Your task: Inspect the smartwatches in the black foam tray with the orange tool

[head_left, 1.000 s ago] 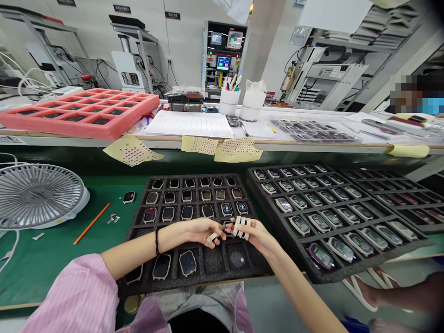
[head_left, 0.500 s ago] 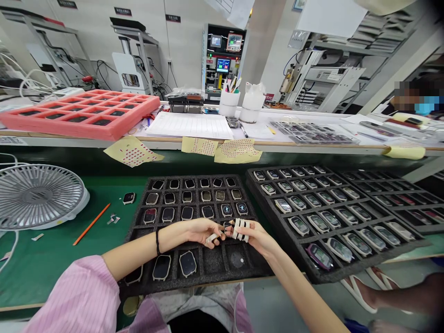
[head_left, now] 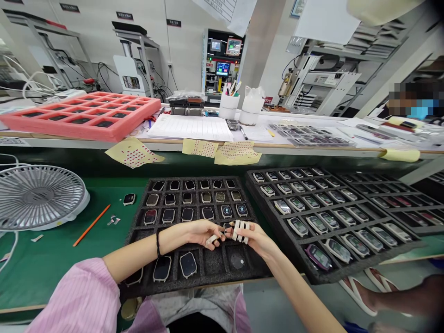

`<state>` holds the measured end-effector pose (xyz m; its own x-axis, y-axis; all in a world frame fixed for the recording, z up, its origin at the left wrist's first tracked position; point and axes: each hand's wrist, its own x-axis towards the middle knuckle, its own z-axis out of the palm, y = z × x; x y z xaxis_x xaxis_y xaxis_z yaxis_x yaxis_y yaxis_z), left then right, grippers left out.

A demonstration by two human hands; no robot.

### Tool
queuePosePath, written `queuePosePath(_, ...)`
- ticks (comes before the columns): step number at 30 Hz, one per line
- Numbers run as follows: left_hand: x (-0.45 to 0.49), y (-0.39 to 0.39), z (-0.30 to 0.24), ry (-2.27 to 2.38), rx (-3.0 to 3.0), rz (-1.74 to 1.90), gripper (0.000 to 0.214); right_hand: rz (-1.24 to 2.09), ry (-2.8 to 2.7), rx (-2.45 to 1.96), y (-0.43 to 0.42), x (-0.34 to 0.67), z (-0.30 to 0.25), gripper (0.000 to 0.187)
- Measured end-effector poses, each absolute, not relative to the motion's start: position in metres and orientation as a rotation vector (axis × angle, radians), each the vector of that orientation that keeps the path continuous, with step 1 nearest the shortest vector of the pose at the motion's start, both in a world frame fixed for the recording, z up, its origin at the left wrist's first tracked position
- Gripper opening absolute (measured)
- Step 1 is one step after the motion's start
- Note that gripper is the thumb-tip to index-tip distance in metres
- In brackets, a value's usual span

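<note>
Over the front part of a black foam tray [head_left: 176, 222], my two hands meet with their fingertips close together. My left hand [head_left: 204, 232] is closed, pinching a small cream-coloured piece [head_left: 212, 239] by the thumb. In my right hand [head_left: 257, 237] is a row of upright pale bands [head_left: 240, 230] with dark gaps between them, gripped by bent fingers; their exact kind is too small to tell. Smartwatches without straps, such as one dark-screened smartwatch [head_left: 188, 264], lie in the tray's pockets below. The hands and forearms hide part of the middle rows.
A second foam tray [head_left: 277, 217] of pale-rimmed watches stands to the right. At left are a fan [head_left: 38, 196], an orange stick [head_left: 91, 225] and a lone smartwatch [head_left: 129, 199]. A pink foam tray [head_left: 118, 132] and paper sheets [head_left: 190, 127] lie on the raised shelf.
Both hands keep nearly the same place and hold. The camera's view has shifted slightly.
</note>
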<state>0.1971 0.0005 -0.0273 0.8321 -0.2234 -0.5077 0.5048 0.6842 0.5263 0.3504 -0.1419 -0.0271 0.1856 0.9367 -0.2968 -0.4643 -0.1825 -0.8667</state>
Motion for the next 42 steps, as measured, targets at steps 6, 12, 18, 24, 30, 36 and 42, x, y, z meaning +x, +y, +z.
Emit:
queuePosePath(6,0.199,0.001,-0.028,0.422,0.731,-0.437,0.026,1.387,-0.566,-1.145,-0.141,0.348,-0.020,0.039)
queuePosePath(12,0.200,0.002,-0.030,0.411,0.730,-0.434,0.028,1.374,-0.550,-1.149,-0.142,0.350,-0.029,0.041)
queuePosePath(18,0.193,-0.008,-0.013,0.531,0.918,-0.336,0.039,1.302,-0.513,-1.139,-0.147,0.355,-0.032,0.040)
queuePosePath(24,0.150,-0.007,0.017,0.622,1.089,-0.022,0.072,1.190,-0.493,-1.070,-0.159,0.368,-0.015,0.039)
queuePosePath(30,0.085,0.011,0.007,0.791,1.259,0.410,0.082,1.232,-0.548,-1.053,-0.147,0.349,-0.016,0.040)
queuePosePath(36,0.040,0.016,-0.025,0.965,1.597,0.776,0.083,1.301,-0.689,-1.085,-0.106,0.309,-0.015,0.042)
queuePosePath(42,0.020,0.005,-0.048,1.046,1.821,0.815,0.077,1.407,-0.874,-1.137,-0.071,0.269,-0.012,0.044)
